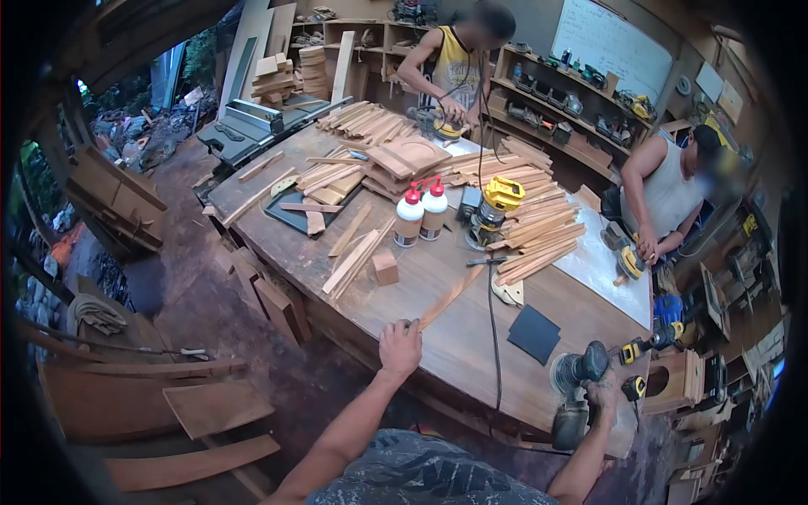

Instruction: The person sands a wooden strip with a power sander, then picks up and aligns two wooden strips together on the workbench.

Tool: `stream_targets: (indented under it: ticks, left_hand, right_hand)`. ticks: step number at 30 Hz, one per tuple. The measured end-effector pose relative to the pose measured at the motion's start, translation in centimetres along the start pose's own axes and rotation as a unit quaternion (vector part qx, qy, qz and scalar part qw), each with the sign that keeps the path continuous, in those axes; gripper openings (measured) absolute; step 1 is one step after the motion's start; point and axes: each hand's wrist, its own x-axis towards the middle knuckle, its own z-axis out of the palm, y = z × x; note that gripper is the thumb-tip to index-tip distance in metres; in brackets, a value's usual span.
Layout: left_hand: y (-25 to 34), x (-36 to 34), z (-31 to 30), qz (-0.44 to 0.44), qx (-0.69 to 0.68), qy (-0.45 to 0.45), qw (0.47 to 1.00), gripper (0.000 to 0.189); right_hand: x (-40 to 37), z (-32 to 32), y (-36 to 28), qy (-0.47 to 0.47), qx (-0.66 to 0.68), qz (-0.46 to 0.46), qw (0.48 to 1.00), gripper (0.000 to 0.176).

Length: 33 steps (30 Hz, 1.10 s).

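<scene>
On the near edge of the workbench (438, 353), my left hand (400, 347) is closed around the near end of a thin wooden strip (452, 298). The strip slants away across the bench top toward a dark T-shaped tool (486, 261). At the bench's right corner, my right hand (602, 394) grips a sander (576, 370). This sander lies tilted, its round pad turned to the left and its dark dust canister (571, 423) toward me. Dark square sheets, perhaps sandpaper (534, 332), lie between my hands.
Two glue bottles (410, 217), a yellow router (497, 206) and stacked wooden strips (539, 227) occupy the bench middle. A black cord (494, 353) crosses the top. One person (459, 67) sands at the far side; another (665, 185) holds a sander (629, 263) at right.
</scene>
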Motion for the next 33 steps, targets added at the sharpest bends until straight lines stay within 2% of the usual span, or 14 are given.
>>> stream_targets:
  ticks: [6, 10, 13, 16, 19, 22, 24, 26, 29, 33]
  left_hand:
    - [0.0, 0.2, -0.4, -0.005, -0.013, -0.014, 1.0, 0.038]
    - [0.1, 0.2, -0.3, -0.001, -0.01, 0.015, 1.0, 0.036]
    - [0.1, 0.2, -0.2, -0.009, -0.007, 0.005, 1.0, 0.035]
    - [0.1, 0.2, -0.2, -0.005, -0.004, 0.017, 1.0, 0.036]
    - [0.1, 0.2, -0.2, 0.003, -0.015, 0.034, 0.999, 0.035]
    - [0.1, 0.2, -0.2, 0.0, -0.013, 0.032, 0.999, 0.035]
    - [0.2, 0.2, -0.2, -0.002, -0.006, 0.025, 1.0, 0.035]
    - [0.2, 0.3, -0.2, -0.001, 0.001, 0.025, 1.0, 0.035]
    - [0.3, 0.2, -0.1, -0.001, 0.002, 0.028, 1.0, 0.035]
    - [0.3, 0.2, -0.1, -0.007, -0.011, 0.03, 0.999, 0.035]
  right_hand:
    - [-1.3, 0.0, -2.0, 0.016, -0.008, 0.046, 0.999, 0.048]
    - [-2.9, 0.1, -2.9, 0.041, 0.087, 0.074, 0.993, 0.038]
    - [-3.3, -0.5, -3.8, 0.055, 0.069, 0.037, 0.995, 0.036]
    - [0.9, 1.0, 1.2, 0.022, 0.008, 0.005, 1.0, 0.041]
    - [0.2, 1.3, 0.6, 0.032, 0.109, -0.004, 0.994, 0.049]
    - [0.4, 1.2, 0.8, 0.014, 0.117, -0.024, 0.993, 0.059]
    - [0.0, 0.8, 0.1, 0.017, 0.087, 0.003, 0.996, 0.063]
    - [1.0, 1.4, 1.2, 0.019, 0.081, -0.007, 0.997, 0.066]
    - [4.0, 3.1, 6.2, 0.028, 0.078, -0.058, 0.995, 0.068]
    - [3.6, 3.0, 5.1, 0.066, 0.034, -0.079, 0.994, 0.064]
